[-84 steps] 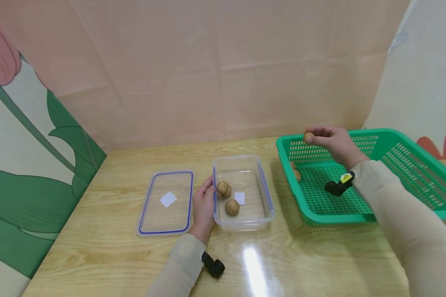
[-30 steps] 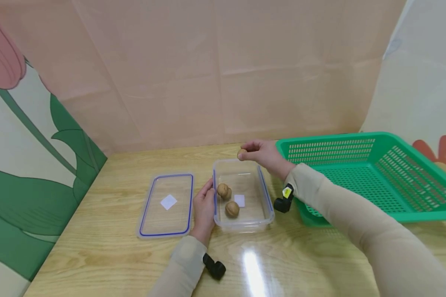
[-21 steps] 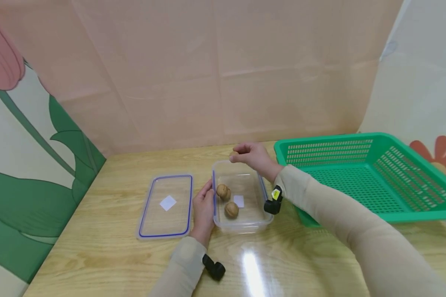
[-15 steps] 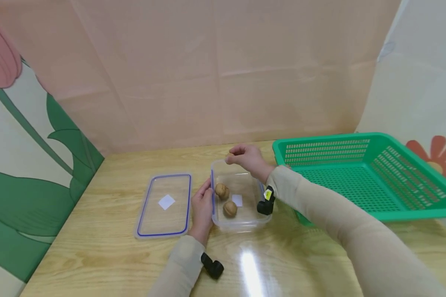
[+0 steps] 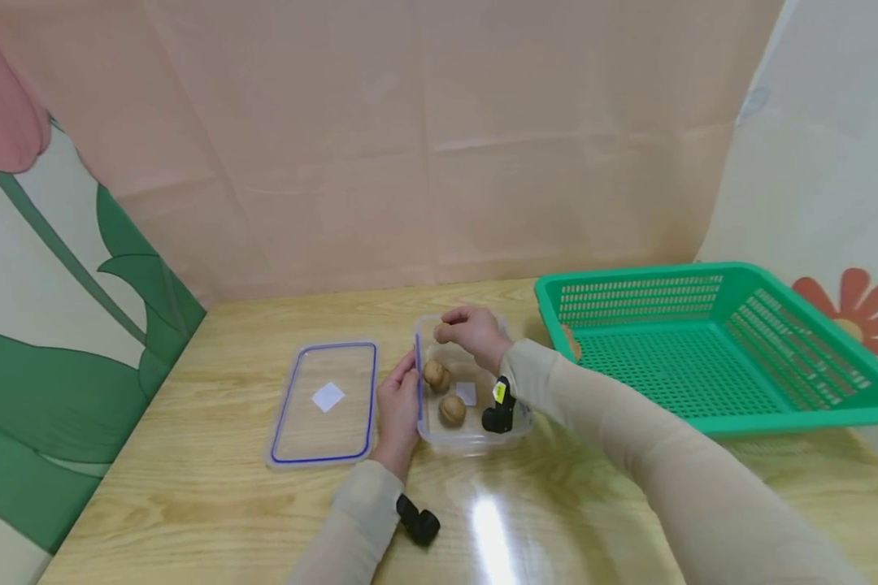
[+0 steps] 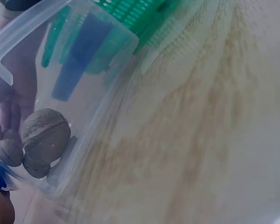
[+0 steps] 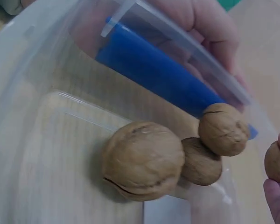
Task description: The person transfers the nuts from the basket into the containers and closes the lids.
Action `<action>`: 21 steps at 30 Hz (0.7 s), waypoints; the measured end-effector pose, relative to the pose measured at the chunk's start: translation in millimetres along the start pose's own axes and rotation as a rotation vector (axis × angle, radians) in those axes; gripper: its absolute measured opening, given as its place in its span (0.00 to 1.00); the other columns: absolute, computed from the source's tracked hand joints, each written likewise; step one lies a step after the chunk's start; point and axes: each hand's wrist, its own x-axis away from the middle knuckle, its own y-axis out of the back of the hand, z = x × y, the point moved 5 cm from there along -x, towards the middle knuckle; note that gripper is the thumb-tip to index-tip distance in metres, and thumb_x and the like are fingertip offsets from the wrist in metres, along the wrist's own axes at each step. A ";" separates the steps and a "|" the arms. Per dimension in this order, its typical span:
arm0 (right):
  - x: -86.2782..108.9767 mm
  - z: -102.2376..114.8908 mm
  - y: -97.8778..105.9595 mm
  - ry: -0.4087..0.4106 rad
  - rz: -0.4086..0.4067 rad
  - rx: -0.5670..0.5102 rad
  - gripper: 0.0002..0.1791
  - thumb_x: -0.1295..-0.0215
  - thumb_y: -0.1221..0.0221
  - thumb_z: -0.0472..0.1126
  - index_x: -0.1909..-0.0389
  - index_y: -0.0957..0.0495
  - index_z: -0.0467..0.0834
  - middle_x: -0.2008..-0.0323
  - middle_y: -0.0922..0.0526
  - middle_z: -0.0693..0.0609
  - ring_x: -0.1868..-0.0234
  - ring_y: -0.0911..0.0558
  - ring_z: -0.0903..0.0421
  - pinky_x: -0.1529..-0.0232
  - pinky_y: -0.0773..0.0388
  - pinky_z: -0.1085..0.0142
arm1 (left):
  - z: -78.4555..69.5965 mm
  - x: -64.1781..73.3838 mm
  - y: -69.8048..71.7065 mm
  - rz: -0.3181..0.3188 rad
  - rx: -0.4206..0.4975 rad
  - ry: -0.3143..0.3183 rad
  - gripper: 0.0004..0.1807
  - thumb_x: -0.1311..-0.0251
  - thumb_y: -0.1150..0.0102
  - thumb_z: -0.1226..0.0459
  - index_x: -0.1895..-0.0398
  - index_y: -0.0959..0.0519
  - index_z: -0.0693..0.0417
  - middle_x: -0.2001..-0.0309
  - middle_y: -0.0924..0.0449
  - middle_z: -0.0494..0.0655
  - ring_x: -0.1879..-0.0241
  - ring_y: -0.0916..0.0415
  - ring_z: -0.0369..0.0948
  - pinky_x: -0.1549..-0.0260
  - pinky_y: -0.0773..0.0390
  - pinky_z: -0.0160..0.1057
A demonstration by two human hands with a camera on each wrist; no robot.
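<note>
A clear plastic box (image 5: 475, 441) with blue side clips stands mid-table. Inside it are three walnuts: one (image 7: 143, 161) alone at the front, and another (image 7: 223, 129) leaning on a third walnut (image 7: 200, 163) by the left wall. My left hand (image 5: 398, 406) rests against the outside of the box's left wall, fingers pointing away from me. Over the far part of the box, my right hand (image 5: 473, 333) pinches a walnut (image 7: 276, 162) between thumb and fingers. In the left wrist view the box's wall is seen close up, with walnuts (image 6: 46, 134) showing through it.
A lid (image 5: 324, 439) with a blue seal lies flat on the table left of the box. To the right stands a green perforated basket (image 5: 651, 280), with walnuts (image 5: 571, 343) partly hidden against its left wall. A pink sheet (image 5: 322, 162) hangs behind the table.
My right hand has carried a walnut from the green basket leftward to the clear box and then lowered it toward the box's far left part. The left hand has stayed at the wall.
</note>
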 end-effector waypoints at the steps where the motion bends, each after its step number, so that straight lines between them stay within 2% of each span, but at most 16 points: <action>1: 0.3 -2.1 -0.7 -0.008 -0.004 -0.008 0.21 0.49 0.37 0.36 0.52 0.24 0.36 0.54 0.21 0.43 0.51 0.25 0.49 0.46 0.29 0.58 | 0.8 -0.2 -0.5 0.004 0.003 0.003 0.19 0.42 0.53 0.71 0.46 0.24 0.59 0.44 0.25 0.53 0.41 0.32 0.44 0.41 0.31 0.40; 6: -1.2 -10.3 -2.7 -0.020 -0.046 -0.007 0.20 0.49 0.38 0.36 0.53 0.24 0.35 0.54 0.21 0.43 0.52 0.26 0.50 0.47 0.30 0.59 | 1.5 -1.5 -0.6 0.008 0.007 0.001 0.19 0.41 0.53 0.71 0.46 0.24 0.59 0.44 0.25 0.53 0.41 0.32 0.44 0.41 0.30 0.40; 12: -4.8 -16.3 -9.0 -0.019 -0.038 -0.020 0.22 0.51 0.37 0.34 0.52 0.24 0.34 0.56 0.20 0.44 0.53 0.25 0.51 0.47 0.29 0.61 | 0.7 -2.7 1.3 0.000 -0.019 0.001 0.19 0.41 0.53 0.71 0.46 0.24 0.60 0.44 0.26 0.54 0.41 0.32 0.45 0.42 0.29 0.41; 17: -9.7 -23.9 -10.1 -0.009 -0.049 0.008 0.21 0.53 0.36 0.33 0.55 0.23 0.32 0.64 0.18 0.45 0.60 0.22 0.54 0.54 0.25 0.66 | 0.1 -1.0 0.6 0.003 -0.008 0.005 0.19 0.41 0.52 0.71 0.46 0.24 0.59 0.44 0.26 0.53 0.41 0.32 0.44 0.41 0.31 0.41; 21: -12.0 -27.6 -13.8 -0.043 -0.031 -0.057 0.21 0.54 0.36 0.31 0.54 0.24 0.32 0.69 0.20 0.49 0.66 0.23 0.56 0.60 0.24 0.67 | -1.5 0.4 0.6 -0.007 -0.003 0.000 0.19 0.42 0.52 0.71 0.47 0.23 0.59 0.44 0.25 0.52 0.42 0.32 0.43 0.41 0.31 0.41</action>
